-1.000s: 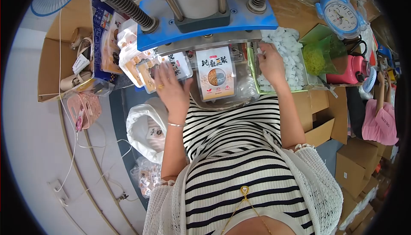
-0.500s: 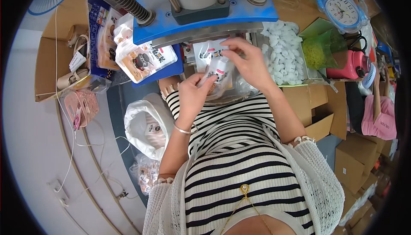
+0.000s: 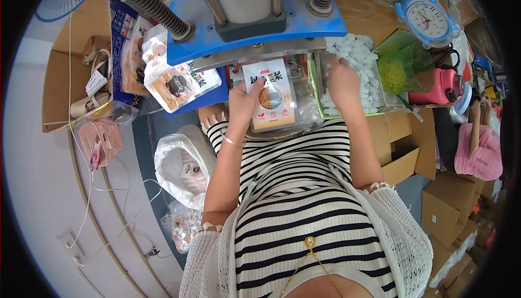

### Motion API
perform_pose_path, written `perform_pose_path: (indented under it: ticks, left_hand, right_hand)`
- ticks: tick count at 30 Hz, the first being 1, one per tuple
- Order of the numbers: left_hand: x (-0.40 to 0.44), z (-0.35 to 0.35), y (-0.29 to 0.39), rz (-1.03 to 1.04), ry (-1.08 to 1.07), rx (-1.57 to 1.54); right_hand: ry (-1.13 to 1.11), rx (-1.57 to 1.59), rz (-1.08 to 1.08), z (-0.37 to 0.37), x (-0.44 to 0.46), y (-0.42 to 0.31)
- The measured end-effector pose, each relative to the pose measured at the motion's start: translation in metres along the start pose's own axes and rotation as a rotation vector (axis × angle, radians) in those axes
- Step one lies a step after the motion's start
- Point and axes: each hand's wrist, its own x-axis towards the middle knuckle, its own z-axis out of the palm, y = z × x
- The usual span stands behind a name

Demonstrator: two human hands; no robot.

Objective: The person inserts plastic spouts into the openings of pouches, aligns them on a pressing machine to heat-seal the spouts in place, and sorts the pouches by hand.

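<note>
A printed pouch (image 3: 271, 100) with a picture of a bowl stands upright in front of me, its printed face toward me. My left hand (image 3: 244, 103) grips its left edge, thumb across the front. At the left end of a bin of small white packets (image 3: 362, 73), my right hand (image 3: 344, 84) reaches down; its fingertips are blurred and partly hidden, so I cannot tell whether they hold a packet. Behind the pouch is the metal edge of a blue press (image 3: 258, 42).
Printed pouches (image 3: 184, 81) are stacked left of the press on a blue tray (image 3: 220, 94). Right of the bin stand a green container (image 3: 404, 62), a pink bottle (image 3: 437, 86) and a blue clock (image 3: 431, 18). Another person in a pink shirt (image 3: 478, 149) works at far right.
My right hand has left the pouch and moved right to the bin of white packets. The pouch, tilted and crumpled before, now faces me flat in my left hand.
</note>
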Motion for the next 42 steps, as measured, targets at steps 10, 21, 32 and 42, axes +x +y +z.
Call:
perform_pose_path:
  ticks: [10, 21, 32, 42]
  left_hand:
    - [-0.032, -0.059, 0.008, 0.917, 0.573, 1.531]
    - [-0.076, -0.027, 0.063, 0.261, 0.131, 0.641]
    - [-0.054, 0.009, 0.006, 0.025, -0.039, 0.045]
    - [-0.011, -0.003, 0.035, 0.021, 0.070, 0.356]
  right_hand:
    - [-0.030, 0.600, 0.169, 0.014, 0.016, 0.019]
    - [-0.084, 0.952, -0.174, -0.040, -0.013, -0.069]
    - [-0.214, 0.743, -0.214, -0.007, -0.008, -0.062]
    - [-0.365, -0.195, -0.124, -0.037, -0.019, 0.003]
